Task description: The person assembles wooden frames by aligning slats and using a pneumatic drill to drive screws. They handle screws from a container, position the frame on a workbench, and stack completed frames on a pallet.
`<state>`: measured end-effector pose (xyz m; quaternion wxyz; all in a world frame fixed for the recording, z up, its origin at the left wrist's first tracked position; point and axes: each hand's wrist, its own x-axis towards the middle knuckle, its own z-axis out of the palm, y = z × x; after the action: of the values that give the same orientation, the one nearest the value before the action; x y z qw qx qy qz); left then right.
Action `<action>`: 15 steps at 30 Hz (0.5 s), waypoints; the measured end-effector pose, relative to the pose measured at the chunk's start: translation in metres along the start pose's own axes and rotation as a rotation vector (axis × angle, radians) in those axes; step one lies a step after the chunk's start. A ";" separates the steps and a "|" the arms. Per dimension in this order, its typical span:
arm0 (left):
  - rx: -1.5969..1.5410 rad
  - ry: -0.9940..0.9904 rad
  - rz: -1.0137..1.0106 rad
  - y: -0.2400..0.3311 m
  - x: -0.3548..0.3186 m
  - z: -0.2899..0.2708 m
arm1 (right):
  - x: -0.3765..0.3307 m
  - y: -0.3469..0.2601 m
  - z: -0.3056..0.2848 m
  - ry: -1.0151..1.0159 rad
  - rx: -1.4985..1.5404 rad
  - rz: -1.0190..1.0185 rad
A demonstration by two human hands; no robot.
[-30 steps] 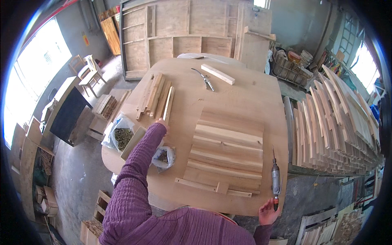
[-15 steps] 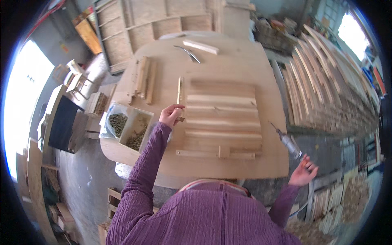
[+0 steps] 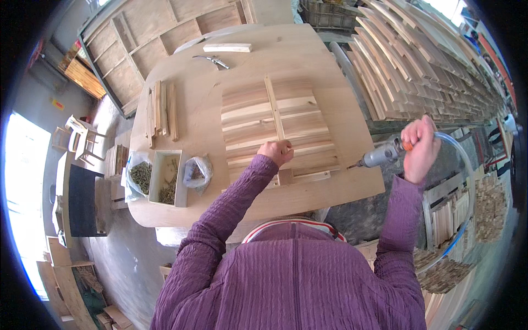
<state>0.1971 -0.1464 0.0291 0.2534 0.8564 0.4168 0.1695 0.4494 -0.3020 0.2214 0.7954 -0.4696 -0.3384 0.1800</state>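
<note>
A panel of striped wooden boards (image 3: 305,124) lies on the large pale tabletop (image 3: 352,190). Across it runs a narrow wooden strip (image 3: 274,110), and my left hand (image 3: 278,152) is closed around its near end. Just below that hand a small wood block (image 3: 285,176) shows, beside another strip (image 3: 313,176) along the panel's near edge. My right hand (image 3: 419,148) grips a silver air screwdriver (image 3: 380,154) above the table's right side. Its bit points left toward the panel's near right corner, and a clear hose (image 3: 466,165) trails from it.
Left of the panel stand an open box of screws (image 3: 179,179), a bag of screws (image 3: 141,177) and a smaller bag (image 3: 197,171). Loose wooden strips (image 3: 163,113), an air blow gun (image 3: 212,61) and a pale bar (image 3: 227,48) lie farther off. Stacked boards (image 3: 407,66) rise at right.
My left hand has moved right, and the strip now lies over the panel instead of beside it. My right hand has raised the screwdriver, its bit now nearer the panel. The view has turned.
</note>
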 end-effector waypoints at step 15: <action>0.028 -0.011 -0.050 -0.003 -0.017 0.020 | -0.009 0.081 0.002 -0.045 -0.370 -0.101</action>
<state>0.1948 -0.1646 0.0099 0.2481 0.8501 0.4389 0.1525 0.4442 -0.2656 0.1483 0.6957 -0.5860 -0.4066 0.0854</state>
